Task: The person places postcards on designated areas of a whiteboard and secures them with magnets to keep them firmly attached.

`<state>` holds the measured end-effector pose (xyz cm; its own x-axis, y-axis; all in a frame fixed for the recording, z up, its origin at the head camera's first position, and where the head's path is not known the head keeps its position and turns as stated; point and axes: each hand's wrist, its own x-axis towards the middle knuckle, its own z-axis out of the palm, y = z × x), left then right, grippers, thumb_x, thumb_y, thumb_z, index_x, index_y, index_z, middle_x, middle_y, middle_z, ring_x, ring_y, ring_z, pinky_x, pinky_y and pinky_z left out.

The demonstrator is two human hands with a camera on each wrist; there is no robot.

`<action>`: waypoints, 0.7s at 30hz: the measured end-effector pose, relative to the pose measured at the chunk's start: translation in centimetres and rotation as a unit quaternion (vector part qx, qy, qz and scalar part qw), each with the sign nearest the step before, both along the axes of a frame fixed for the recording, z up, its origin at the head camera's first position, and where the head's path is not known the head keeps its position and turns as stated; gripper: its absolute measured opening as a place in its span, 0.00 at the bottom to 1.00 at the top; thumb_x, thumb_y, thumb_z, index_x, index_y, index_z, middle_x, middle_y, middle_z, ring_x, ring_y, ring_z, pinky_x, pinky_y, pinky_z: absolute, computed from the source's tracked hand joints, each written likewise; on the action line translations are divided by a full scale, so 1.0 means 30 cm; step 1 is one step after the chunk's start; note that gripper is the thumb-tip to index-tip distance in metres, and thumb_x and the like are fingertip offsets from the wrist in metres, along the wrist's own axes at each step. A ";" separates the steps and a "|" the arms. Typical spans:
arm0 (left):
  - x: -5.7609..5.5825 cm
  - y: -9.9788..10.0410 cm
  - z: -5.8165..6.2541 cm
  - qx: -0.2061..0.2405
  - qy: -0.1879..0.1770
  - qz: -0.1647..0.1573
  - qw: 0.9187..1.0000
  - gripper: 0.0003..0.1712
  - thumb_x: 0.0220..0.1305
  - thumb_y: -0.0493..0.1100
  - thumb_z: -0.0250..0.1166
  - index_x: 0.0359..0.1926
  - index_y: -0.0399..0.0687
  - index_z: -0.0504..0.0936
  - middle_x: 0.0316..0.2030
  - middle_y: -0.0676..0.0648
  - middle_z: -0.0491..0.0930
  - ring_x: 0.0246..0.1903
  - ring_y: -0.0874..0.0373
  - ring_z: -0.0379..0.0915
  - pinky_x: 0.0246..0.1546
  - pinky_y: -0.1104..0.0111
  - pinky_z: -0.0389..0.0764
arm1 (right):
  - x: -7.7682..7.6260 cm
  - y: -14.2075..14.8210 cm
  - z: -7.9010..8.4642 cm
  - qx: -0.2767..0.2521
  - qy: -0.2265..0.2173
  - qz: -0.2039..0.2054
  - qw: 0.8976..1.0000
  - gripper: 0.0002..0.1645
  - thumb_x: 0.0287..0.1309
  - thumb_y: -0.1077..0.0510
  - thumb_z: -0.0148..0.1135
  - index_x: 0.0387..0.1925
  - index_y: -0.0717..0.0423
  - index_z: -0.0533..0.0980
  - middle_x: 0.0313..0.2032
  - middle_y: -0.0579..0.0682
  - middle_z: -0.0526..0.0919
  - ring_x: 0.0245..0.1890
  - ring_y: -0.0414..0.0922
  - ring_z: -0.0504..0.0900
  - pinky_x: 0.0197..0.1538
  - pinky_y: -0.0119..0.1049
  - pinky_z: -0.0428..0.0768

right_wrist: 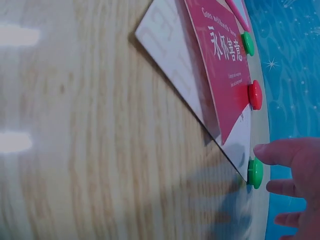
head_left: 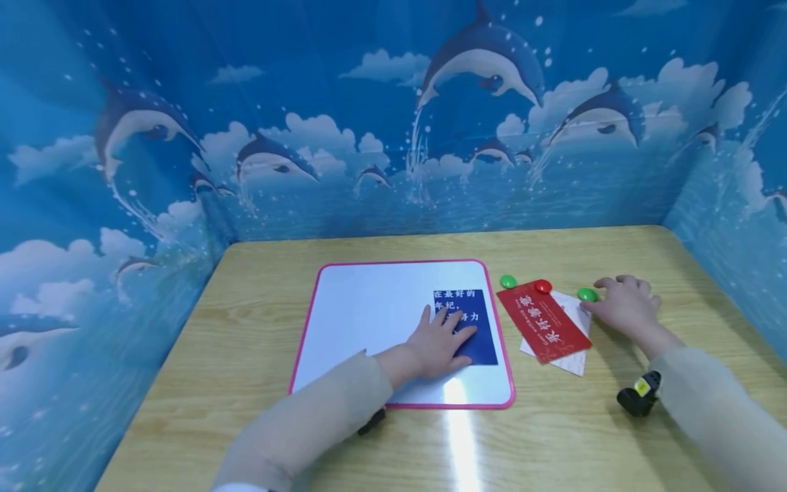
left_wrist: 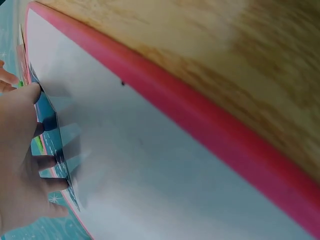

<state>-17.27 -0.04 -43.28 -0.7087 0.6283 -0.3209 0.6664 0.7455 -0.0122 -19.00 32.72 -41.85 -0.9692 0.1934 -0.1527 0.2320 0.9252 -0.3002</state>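
The left grip (head_left: 434,345) is spread flat, clasping nothing, over the blue card (head_left: 486,342), right of centre on the whiteboard (head_left: 363,307). The right grip (head_left: 627,311) hangs loose and empty by a green magnet (head_left: 587,294); contact is unclear. The card appears placed but unpinned; the red card (head_left: 547,331), white card (head_left: 574,363) and magnets lie off-board. Table (head_left: 246,342) extends leftward; the curtain (head_left: 369,205) bounds the rear.
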 end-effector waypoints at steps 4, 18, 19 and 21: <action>0.002 -0.006 0.004 0.012 0.002 0.002 1.000 0.38 0.65 0.70 0.40 0.73 0.66 0.48 0.73 0.49 0.48 0.72 0.44 0.42 0.70 0.44 0.45 | -0.001 -0.002 -0.003 0.001 -0.001 -0.007 1.000 0.36 0.53 0.49 0.61 0.55 0.72 0.65 0.57 0.80 0.53 0.57 0.77 0.47 0.54 0.72 0.50; -0.008 -0.029 0.004 0.052 0.040 -0.025 0.998 0.31 0.67 0.64 0.47 0.66 0.60 0.65 0.65 0.50 0.66 0.66 0.54 0.60 0.67 0.55 0.61 | -0.011 -0.001 -0.016 0.001 -0.011 -0.012 1.000 0.37 0.52 0.48 0.61 0.55 0.72 0.65 0.57 0.80 0.52 0.57 0.77 0.46 0.54 0.72 0.48; -0.009 -0.031 0.004 0.051 0.037 -0.025 0.998 0.31 0.67 0.64 0.48 0.67 0.61 0.65 0.65 0.50 0.66 0.67 0.54 0.60 0.67 0.55 0.62 | -0.012 -0.001 -0.018 0.002 -0.011 -0.013 1.000 0.37 0.52 0.48 0.61 0.54 0.72 0.65 0.57 0.80 0.52 0.57 0.77 0.46 0.54 0.72 0.48; -0.012 -0.033 0.005 0.048 0.033 -0.027 0.998 0.31 0.67 0.64 0.48 0.67 0.61 0.65 0.66 0.50 0.65 0.67 0.55 0.59 0.67 0.54 0.62 | -0.014 0.000 -0.023 0.004 -0.011 -0.016 1.000 0.36 0.53 0.49 0.61 0.54 0.72 0.66 0.57 0.80 0.52 0.57 0.77 0.46 0.54 0.73 0.48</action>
